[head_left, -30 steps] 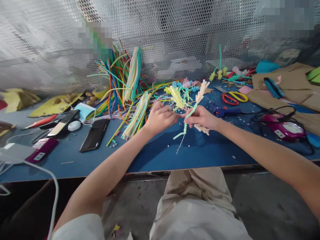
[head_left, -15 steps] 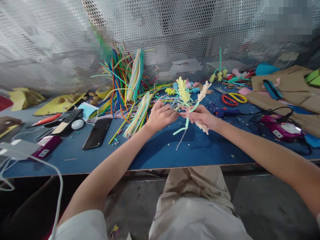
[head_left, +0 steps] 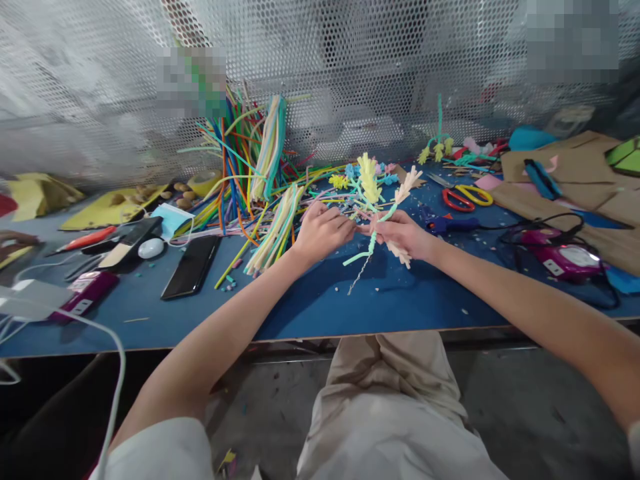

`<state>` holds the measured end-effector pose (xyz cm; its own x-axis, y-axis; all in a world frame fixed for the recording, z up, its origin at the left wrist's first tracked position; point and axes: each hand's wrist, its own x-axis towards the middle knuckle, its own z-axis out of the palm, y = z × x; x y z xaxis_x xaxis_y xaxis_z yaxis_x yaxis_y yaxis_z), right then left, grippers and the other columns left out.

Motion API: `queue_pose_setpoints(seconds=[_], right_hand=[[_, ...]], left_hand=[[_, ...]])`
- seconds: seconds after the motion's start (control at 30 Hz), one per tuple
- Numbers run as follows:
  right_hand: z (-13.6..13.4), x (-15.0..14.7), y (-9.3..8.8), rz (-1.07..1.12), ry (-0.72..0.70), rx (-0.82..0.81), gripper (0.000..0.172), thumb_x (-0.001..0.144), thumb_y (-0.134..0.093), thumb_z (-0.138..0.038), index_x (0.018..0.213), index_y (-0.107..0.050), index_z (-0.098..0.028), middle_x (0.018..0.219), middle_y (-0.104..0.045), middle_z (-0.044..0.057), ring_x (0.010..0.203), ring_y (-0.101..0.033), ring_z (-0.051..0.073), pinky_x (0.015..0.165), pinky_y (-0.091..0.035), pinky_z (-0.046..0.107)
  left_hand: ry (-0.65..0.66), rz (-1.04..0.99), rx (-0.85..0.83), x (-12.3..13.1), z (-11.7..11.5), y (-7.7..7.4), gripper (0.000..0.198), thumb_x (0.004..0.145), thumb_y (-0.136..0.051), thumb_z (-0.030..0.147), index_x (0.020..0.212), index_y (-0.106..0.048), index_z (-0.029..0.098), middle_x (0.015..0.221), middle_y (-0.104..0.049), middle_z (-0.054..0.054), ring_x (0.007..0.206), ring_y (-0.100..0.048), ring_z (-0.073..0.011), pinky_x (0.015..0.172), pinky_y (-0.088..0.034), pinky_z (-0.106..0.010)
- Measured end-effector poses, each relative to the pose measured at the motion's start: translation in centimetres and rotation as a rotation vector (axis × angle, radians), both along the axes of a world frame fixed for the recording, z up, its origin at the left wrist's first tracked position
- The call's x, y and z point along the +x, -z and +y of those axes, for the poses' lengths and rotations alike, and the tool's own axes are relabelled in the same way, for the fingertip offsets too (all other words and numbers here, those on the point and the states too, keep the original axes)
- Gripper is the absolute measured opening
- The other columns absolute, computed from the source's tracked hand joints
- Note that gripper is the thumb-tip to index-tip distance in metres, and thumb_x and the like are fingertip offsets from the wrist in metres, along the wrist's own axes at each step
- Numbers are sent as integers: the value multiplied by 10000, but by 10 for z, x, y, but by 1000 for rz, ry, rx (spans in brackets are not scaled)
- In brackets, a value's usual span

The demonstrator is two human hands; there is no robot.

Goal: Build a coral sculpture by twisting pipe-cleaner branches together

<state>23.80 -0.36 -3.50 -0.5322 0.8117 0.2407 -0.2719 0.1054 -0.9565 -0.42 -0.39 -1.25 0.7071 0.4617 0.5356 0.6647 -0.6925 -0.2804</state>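
Note:
Both my hands meet over the middle of the blue table (head_left: 310, 313). My left hand (head_left: 323, 232) is closed in a pinch on the stem of a yellow pipe-cleaner flower (head_left: 369, 178) that stands upright. My right hand (head_left: 403, 235) is closed round a green pipe-cleaner stem (head_left: 373, 243) with a cream flower head at its top; a bare wire end hangs below it. The fingertips of the two hands touch where the stems cross.
A heap of coloured pipe cleaners (head_left: 250, 167) leans on the perforated metal wall behind. A black phone (head_left: 190, 267), a white mouse (head_left: 149, 249) and a face mask lie at left. Red-and-yellow scissors (head_left: 463, 198), a glue gun (head_left: 445, 225), a purple device (head_left: 567, 257) and brown card lie at right.
The yellow flower has been lifted from tilted and low to upright above the hands. Both hands stay together with only small shifts.

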Motion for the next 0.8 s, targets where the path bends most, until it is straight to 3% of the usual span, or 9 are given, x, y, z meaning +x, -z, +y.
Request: queue_pose_setpoints(seconds=[0.13, 0.23, 0.37, 0.47, 0.67, 0.73, 0.8], right_hand=[[-2, -2, -10, 51, 69, 16, 366, 732, -929, -499, 648, -707, -219, 547, -537, -51, 577, -528, 113, 886, -586, 370], [-6, -2, -17, 65, 65, 43, 375, 722, -940, -472, 616, -676, -227, 558, -510, -65, 615, -569, 116, 1025, -558, 413], [-8, 3, -25, 42, 23, 81, 381, 750, -922, -471, 610, -657, -234, 558, -463, -70, 835, -742, 178, 1223, -425, 467], [-6, 7, -28, 48, 15, 105, 394, 738, -924, -489, 605, -657, -231, 580, -508, -61, 992, -784, 223, 1279, -343, 487], [-5, 7, -27, 15, 26, 122, 403, 727, -928, -512, 605, -666, -231, 541, -489, -62, 1024, -790, 242, 1233, -402, 459], [-6, 8, -27, -3, 32, 133, 380, 755, -915, -495, 628, -678, -226, 540, -491, -55, 1013, -786, 230, 1102, -504, 384], [-8, 9, -27, -29, 32, 136, 364, 780, -902, -481, 656, -680, -221, 539, -489, -54, 881, -773, 189, 828, -561, 277]], left_hand=[[4, -95, 13, -2, -1, -1, 227, 1055, -558, 362, 1042, -765, 270, 975, -804, -40, 882, -684, -203, 832, -433, -418], [-17, -141, 55, -2, 0, -1, 192, 1036, -595, 349, 1015, -774, 284, 930, -811, -18, 856, -698, -198, 797, -421, -409], [-67, -239, 119, -2, 0, -3, 183, 1012, -617, 288, 922, -776, 277, 876, -812, -1, 843, -718, -194, 788, -424, -393], [-84, -361, 81, -3, -3, -6, 179, 1004, -614, 262, 917, -771, 253, 872, -808, -8, 848, -731, -188, 816, -453, -367], [-73, -396, -79, -3, -6, -4, 179, 1025, -623, 341, 1004, -766, 236, 941, -806, -28, 904, -737, -187, 876, -502, -343], [-45, -374, -91, -3, -4, -1, 196, 1027, -637, 373, 1088, -773, 246, 1032, -811, -41, 985, -743, -197, 910, -510, -347], [-10, -353, -82, -1, -3, 2, 242, 1033, -639, 389, 1195, -768, 264, 1118, -803, -51, 1053, -740, -203, 936, -513, -351]])
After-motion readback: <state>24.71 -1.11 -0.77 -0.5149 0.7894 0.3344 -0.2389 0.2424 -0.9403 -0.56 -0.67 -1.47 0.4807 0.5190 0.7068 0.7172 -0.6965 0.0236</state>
